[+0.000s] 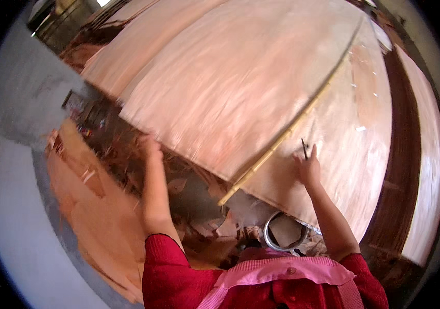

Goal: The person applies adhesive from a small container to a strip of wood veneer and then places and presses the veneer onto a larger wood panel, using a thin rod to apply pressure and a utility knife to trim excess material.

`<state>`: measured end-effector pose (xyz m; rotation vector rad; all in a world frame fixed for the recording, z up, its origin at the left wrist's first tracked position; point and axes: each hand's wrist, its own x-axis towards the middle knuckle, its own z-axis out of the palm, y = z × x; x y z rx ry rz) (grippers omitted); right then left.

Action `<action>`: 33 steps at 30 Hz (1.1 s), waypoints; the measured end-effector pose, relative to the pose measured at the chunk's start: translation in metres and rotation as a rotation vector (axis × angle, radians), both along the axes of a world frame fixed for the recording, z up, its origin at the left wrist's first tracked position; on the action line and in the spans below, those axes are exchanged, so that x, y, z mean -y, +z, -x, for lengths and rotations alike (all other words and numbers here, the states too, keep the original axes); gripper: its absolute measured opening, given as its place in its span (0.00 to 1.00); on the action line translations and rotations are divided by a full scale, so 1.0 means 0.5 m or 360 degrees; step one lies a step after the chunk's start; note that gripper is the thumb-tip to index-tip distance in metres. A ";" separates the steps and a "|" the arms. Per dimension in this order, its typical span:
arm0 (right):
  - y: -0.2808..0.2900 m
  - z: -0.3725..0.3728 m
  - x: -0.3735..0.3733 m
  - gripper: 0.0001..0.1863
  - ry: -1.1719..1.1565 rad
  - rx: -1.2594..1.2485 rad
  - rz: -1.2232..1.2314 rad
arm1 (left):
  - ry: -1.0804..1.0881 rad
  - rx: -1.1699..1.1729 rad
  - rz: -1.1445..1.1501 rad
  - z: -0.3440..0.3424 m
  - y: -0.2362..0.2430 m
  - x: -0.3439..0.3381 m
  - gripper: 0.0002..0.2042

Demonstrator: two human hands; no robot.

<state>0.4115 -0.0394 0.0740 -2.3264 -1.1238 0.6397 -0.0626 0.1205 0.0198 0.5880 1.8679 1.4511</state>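
Note:
A large, pale pinkish wood veneer sheet (pixel 220 87) lies spread in front of me. My left hand (pixel 150 148) is at the sheet's near left edge, its fingers blurred, so I cannot tell whether they grip it. Over the right part of the sheet, my right hand (pixel 308 167) is closed round a slim dark tool (pixel 304 148) that points up and away; its exact kind is unclear. Between my hands a long yellow bamboo pole (pixel 287 133) runs diagonally across the veneer, its near end jutting past the edge.
Orange-brown veneer pieces (pixel 101 216) are heaped at the lower left, beside a grey wall (pixel 9 206). Torn scraps (pixel 225 226) litter the floor. A round metal-rimmed thing (pixel 268 232) stands by my body. On the right rises a thick dark-edged veneer stack (pixel 403 154).

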 end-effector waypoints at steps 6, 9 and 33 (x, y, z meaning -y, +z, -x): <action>-0.009 -0.020 -0.169 0.39 -0.0246 0.0137 -0.0042 | -0.0002 0.0946 -0.0439 0.159 -0.019 -0.173 0.21; -0.016 -0.035 -0.220 0.31 -0.0274 0.0090 -0.0154 | -0.0209 0.0384 -0.0275 0.194 0.001 -0.216 0.21; 0.138 0.137 -0.266 0.12 0.0472 -0.0441 -0.0533 | -0.1381 -0.1786 0.0095 -0.361 0.146 0.372 0.16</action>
